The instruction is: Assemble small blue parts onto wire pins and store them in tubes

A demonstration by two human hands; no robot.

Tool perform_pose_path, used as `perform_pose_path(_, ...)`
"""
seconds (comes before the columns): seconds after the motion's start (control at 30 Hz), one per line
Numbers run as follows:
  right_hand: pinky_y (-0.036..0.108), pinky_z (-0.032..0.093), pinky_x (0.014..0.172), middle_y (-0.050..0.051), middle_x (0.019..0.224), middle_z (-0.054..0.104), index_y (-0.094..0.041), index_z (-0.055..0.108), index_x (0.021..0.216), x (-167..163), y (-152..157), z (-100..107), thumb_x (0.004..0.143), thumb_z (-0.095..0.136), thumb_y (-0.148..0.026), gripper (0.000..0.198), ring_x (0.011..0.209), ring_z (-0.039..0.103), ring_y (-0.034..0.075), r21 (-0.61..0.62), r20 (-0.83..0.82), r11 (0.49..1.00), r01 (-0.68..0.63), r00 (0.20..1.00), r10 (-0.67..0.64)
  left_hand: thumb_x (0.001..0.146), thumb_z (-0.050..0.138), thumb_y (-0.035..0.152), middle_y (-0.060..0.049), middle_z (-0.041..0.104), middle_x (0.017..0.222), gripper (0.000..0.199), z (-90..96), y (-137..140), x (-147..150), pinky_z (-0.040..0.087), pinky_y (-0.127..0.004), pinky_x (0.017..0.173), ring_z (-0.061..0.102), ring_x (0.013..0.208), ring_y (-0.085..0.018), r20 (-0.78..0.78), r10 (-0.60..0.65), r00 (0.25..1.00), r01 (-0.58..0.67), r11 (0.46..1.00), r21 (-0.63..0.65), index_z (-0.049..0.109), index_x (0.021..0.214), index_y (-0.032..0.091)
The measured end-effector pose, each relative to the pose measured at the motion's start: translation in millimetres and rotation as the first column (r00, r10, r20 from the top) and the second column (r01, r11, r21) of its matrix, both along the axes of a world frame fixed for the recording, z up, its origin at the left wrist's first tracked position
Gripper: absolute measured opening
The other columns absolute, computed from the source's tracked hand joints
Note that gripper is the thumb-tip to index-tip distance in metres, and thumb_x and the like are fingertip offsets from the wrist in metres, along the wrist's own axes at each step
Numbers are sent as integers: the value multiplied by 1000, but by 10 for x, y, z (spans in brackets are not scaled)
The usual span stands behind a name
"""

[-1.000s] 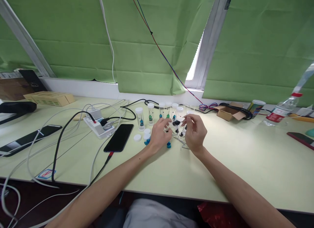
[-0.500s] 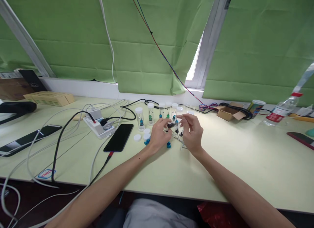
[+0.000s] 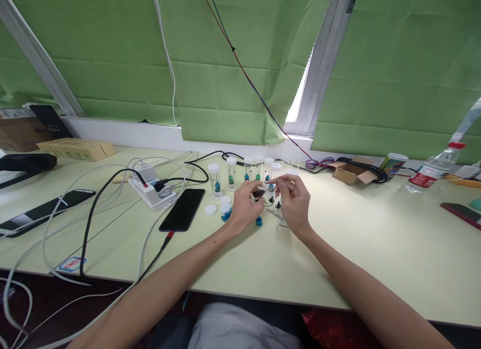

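My left hand [image 3: 245, 207] grips a small dark part [image 3: 258, 193] between thumb and fingers. Close beside it on the right, my right hand [image 3: 295, 203] is closed in a pinch at the part's end; what it pinches is too small to make out. Behind both hands stand several clear tubes [image 3: 215, 182] with white caps and blue or green pieces inside. Loose white caps [image 3: 211, 209] lie left of my left hand. A blue piece [image 3: 259, 221] rests on the table below the hands, near thin metal hex keys [image 3: 280, 219] and small black pieces [image 3: 278, 205].
A black phone [image 3: 182, 210] with a cable lies to the left, by a white power strip [image 3: 154, 191] and tangled cords. An open cardboard box [image 3: 351, 173], a can [image 3: 393, 166] and a water bottle [image 3: 432, 171] stand at the back right of the table [image 3: 376, 248].
The dark part between my hands has tilted slightly. Both hands stay in nearly the same place, and the view has shifted a little.
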State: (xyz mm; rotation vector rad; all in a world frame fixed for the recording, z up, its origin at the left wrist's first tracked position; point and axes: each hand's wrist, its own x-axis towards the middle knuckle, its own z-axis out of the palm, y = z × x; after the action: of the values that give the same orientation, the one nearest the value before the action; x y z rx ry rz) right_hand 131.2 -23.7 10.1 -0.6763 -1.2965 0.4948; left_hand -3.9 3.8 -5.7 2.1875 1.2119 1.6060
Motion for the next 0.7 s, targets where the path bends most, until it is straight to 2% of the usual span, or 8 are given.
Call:
perform_pose_path(0.47, 28, 47, 57, 4, 83, 72, -22, 52, 91, -12, 25, -8, 93, 55, -32, 11, 58, 53, 12, -46, -30, 999, -17, 999, 15, 67, 56, 4, -1, 61, 81, 34, -7, -23, 11, 48, -27, 68, 57, 72, -15, 32, -15, 999, 15, 1000, 0, 66, 95, 20)
perform_pose_path(0.7, 28, 46, 56, 4, 82, 72, -21, 51, 91, -14, 46, -37, 92, 57, -32, 12, 57, 52, 12, -86, -53, 994, -69, 996, 65, 68, 55, 4, 0, 61, 78, 34, 3, -46, 27, 49, -27, 69, 55, 69, -13, 33, -40, 999, 40, 999, 18, 65, 97, 19)
